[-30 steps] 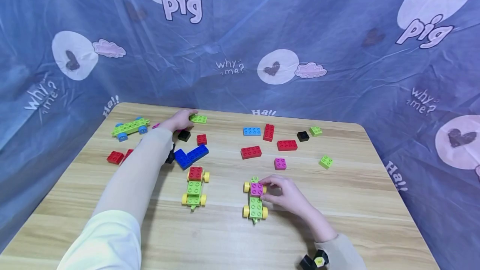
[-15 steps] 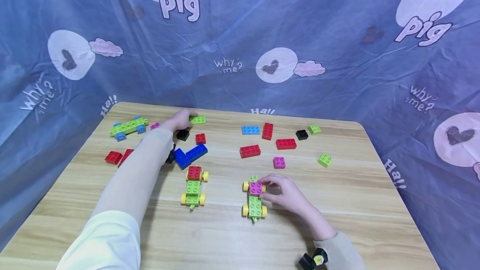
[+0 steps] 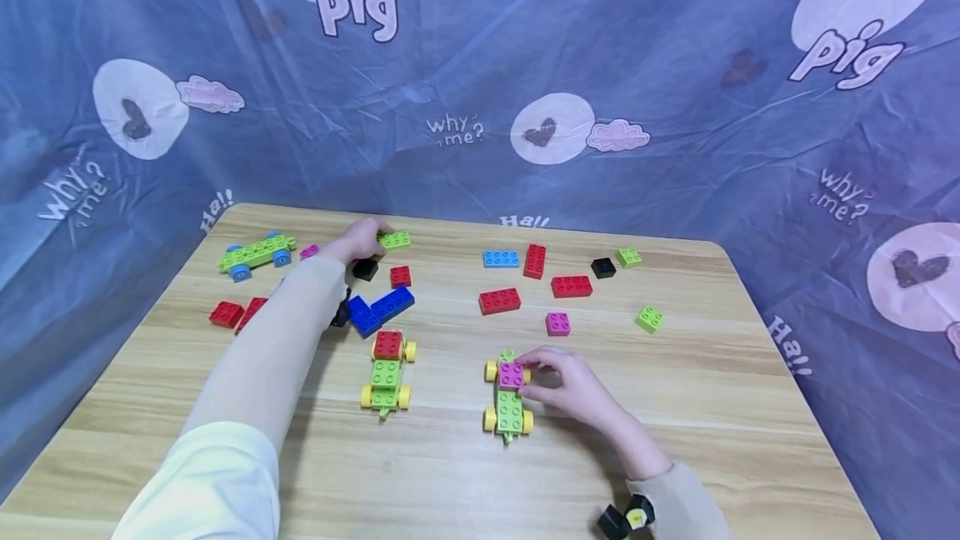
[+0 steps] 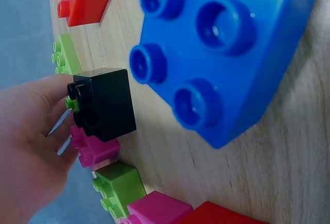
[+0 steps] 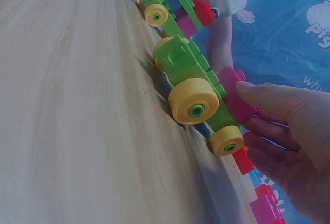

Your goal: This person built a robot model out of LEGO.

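At the table's far left, my left hand point(image 3: 362, 241) has thumb and fingers around the left end of a long lime green building brick point(image 3: 396, 239). A black brick point(image 4: 111, 104) hides its fingertips in the left wrist view. My right hand point(image 3: 566, 386) pinches a magenta brick point(image 3: 512, 376), thumb on one face. That brick sits on the front part of a lime toy car base point(image 3: 509, 413) with yellow wheels point(image 5: 194, 101). Left of it stands a second yellow-wheeled car point(image 3: 386, 375), carrying a red brick point(image 3: 388, 344) and a lime brick.
Blue bricks point(image 3: 392, 303) lie beyond the second car. A lime car base with blue wheels point(image 3: 257, 254) stands at the far left, red bricks point(image 3: 227, 314) nearer. Back right, several loose bricks include red point(image 3: 499, 301), light blue point(image 3: 501, 259), magenta point(image 3: 557, 323) and lime point(image 3: 650, 319).
The head view has shifted slightly, so everything appears a little further up and left. Both hands stay at the same bricks.
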Motion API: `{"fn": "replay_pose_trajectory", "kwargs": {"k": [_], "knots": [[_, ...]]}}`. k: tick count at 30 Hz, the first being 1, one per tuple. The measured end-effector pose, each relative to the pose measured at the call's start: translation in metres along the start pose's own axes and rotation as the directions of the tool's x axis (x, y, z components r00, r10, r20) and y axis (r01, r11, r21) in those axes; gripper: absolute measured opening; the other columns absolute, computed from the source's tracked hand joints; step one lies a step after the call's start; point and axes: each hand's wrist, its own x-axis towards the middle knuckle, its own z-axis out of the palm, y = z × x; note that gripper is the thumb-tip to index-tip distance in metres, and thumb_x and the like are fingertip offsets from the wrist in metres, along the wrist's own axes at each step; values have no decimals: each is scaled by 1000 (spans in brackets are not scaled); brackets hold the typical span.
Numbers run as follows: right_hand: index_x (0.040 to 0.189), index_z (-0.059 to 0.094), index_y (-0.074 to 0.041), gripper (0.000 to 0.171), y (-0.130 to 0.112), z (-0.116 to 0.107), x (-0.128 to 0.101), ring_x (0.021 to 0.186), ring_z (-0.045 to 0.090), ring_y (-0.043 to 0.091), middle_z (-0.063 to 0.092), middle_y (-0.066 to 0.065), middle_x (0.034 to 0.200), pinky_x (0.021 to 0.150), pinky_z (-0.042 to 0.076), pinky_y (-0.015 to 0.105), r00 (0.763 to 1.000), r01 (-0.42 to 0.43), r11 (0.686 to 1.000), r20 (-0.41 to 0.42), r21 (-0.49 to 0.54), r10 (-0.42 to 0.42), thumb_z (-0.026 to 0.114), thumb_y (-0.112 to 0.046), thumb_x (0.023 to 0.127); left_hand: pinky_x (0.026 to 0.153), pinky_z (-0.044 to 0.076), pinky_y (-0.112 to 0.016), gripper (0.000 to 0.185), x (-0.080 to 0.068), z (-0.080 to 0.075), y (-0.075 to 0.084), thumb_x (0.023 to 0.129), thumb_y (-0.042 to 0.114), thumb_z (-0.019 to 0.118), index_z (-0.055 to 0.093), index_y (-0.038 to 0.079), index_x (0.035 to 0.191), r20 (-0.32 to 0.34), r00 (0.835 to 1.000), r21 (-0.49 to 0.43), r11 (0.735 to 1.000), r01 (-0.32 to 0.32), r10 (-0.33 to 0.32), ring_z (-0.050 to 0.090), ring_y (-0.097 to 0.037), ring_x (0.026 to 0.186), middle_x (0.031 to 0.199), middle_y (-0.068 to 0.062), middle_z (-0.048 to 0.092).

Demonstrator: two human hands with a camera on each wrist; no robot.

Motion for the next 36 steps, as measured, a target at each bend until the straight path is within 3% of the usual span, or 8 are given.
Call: {"fn": "replay_pose_trajectory", "kwargs": {"k": [11,21,30,36], "knots": [[114,69,-8,36,-2,-1,0,99,67,21,71,5,111,89,55,34,1000,5,1000,0,-3,-5,78,-16,80,104,42,-46,48,-1,-4,6,88,8,65,53,-10,131,-50,999,-3,1000,8,-8,55,-38,111,128,-30,57],[116,68,-8,37,-2,0,1,100,66,20,71,5,112,90,55,35,1000,-6,1000,2,2,6,78,-17,81,100,43,-48,52,-12,-17,19,83,13,70,56,-11,127,-131,989,67,996,-55,63,56,-40,110,122,-29,60],[118,67,-7,40,-1,-1,0,99,66,20,70,5,113,90,55,34,1000,-6,1000,-1,0,6,78,-18,81,94,45,-47,50,-29,-25,44,81,15,75,60,-8,123,-201,976,1,996,-85,83,57,-36,104,116,-26,63],[118,66,-6,41,0,0,-1,99,65,21,70,6,113,90,55,34,1000,10,1000,-4,7,-10,78,-18,80,91,45,-48,47,-46,-36,71,77,13,74,63,-5,119,-288,951,-55,989,-137,116,59,-36,102,114,-24,65]]}}
